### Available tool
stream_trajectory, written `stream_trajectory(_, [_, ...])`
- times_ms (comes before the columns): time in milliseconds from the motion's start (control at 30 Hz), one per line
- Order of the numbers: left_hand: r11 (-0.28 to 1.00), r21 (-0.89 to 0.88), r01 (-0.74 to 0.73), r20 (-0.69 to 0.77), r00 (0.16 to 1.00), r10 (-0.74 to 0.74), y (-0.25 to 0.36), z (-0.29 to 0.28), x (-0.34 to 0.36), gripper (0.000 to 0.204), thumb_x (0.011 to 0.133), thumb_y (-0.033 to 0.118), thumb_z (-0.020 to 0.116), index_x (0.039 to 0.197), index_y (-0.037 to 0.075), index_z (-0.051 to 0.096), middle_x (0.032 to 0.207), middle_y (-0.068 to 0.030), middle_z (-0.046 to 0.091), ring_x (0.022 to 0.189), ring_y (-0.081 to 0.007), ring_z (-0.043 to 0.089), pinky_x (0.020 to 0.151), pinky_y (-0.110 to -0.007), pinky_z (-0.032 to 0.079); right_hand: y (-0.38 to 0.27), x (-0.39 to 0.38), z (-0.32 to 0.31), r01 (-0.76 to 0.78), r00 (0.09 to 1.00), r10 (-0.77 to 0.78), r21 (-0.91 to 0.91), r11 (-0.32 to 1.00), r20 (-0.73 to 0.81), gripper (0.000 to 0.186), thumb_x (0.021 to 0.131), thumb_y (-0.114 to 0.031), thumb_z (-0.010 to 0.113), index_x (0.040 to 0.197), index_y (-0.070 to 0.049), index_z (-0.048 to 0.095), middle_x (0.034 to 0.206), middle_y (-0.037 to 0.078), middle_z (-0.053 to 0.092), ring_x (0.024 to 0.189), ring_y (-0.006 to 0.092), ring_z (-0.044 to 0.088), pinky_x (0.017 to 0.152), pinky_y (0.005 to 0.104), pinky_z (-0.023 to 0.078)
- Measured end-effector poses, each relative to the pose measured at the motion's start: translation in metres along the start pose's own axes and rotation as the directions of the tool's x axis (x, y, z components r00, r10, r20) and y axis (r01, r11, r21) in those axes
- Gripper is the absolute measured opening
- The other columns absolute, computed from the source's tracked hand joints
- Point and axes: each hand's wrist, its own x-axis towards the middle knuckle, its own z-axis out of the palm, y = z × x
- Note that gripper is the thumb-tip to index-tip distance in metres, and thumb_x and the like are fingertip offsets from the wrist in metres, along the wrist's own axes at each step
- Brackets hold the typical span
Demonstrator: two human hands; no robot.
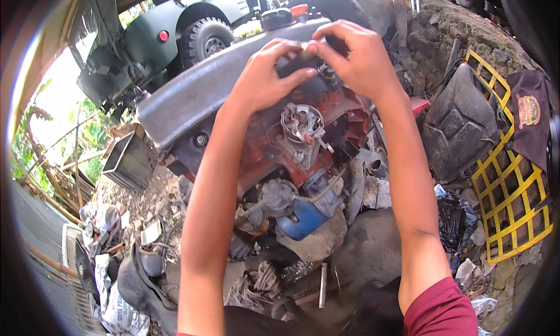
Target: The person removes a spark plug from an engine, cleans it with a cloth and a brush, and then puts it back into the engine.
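Note:
A red engine block [262,138] stands in front of me, with a long grey metal valve cover [192,94] along its top. Over the near side of that cover, my left hand [269,74] has its fingers curled and its thumb pointing right. Beside it, my right hand [359,56] bends its thumb and forefinger together. The fingertips of both hands meet at a small pale thing [304,46], too small to name. Below them sits an uncapped distributor [303,124], its inner parts showing. A black filler cap [276,18] tops the cover's far end.
A green jeep [146,39] stands beyond the engine. On the right are a black plastic panel [461,123], a yellow metal lattice [513,213] and a dark cloth [529,111]. Below the engine lie a blue container [303,217], rags [256,286] and rubble. A square metal box [129,161] is at left.

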Motion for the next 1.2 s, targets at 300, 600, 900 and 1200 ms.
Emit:
stream_trajectory(300, [0.765, -0.475, 0.435, -0.086, 0.842, -0.533, -0.017, 0.001, -0.028, 0.036, 0.105, 0.028, 0.051, 0.115, -0.002, 0.068, 0.092, -0.0116, 0.073, 0.084, -0.0169, 0.070, 0.076, -0.031, 0.054, -0.003, -0.008, 0.008, -0.073, 0.995, 0.081, -0.125, 0.989, 0.059, 0.028, 0.089, -0.028, 0.073, 0.097, -0.001, 0.070, 0.093, 0.014, 0.069, 0.082, 0.0323, 0.067, 0.074, 0.0393, 0.052])
stream_trajectory(600, [0.661, -0.503, 0.557, -0.040, 0.749, -0.661, 0.012, -0.041, -0.054, 0.033, 0.104, 0.026, 0.054, 0.119, -0.002, 0.066, 0.094, -0.0114, 0.072, 0.082, -0.0157, 0.070, 0.074, -0.028, 0.055, 0.002, -0.011, 0.015, -0.108, 0.988, 0.123, -0.153, 0.982, 0.092, 0.029, 0.090, -0.029, 0.073, 0.099, -0.001, 0.070, 0.093, 0.014, 0.069, 0.079, 0.0331, 0.066, 0.074, 0.0388, 0.052])
stream_trajectory(900, [0.627, -0.561, 0.541, 0.079, 0.789, -0.610, 0.011, -0.036, -0.073, 0.031, 0.100, 0.020, 0.062, 0.118, -0.005, 0.064, 0.091, -0.0113, 0.072, 0.077, -0.0122, 0.066, 0.070, -0.026, 0.052, 0.007, -0.017, 0.043, -0.212, 0.972, 0.224, -0.149, 0.966, 0.072, 0.026, 0.089, -0.024, 0.074, 0.100, -0.001, 0.070, 0.094, 0.014, 0.069, 0.083, 0.0324, 0.067, 0.074, 0.0391, 0.052])
stream_trajectory(1200, [0.577, -0.584, 0.570, 0.135, 0.770, -0.624, -0.004, -0.030, -0.083, 0.031, 0.100, 0.021, 0.062, 0.119, -0.004, 0.065, 0.091, -0.0099, 0.072, 0.077, -0.0122, 0.065, 0.070, -0.026, 0.052, -0.003, -0.013, 0.034, -0.061, 0.948, 0.053, 0.016, 0.998, 0.315, 0.022, 0.087, 0.002, 0.067, 0.109, -0.001, 0.069, 0.103, 0.011, 0.071, 0.095, 0.0252, 0.069, 0.085, 0.0345, 0.053])
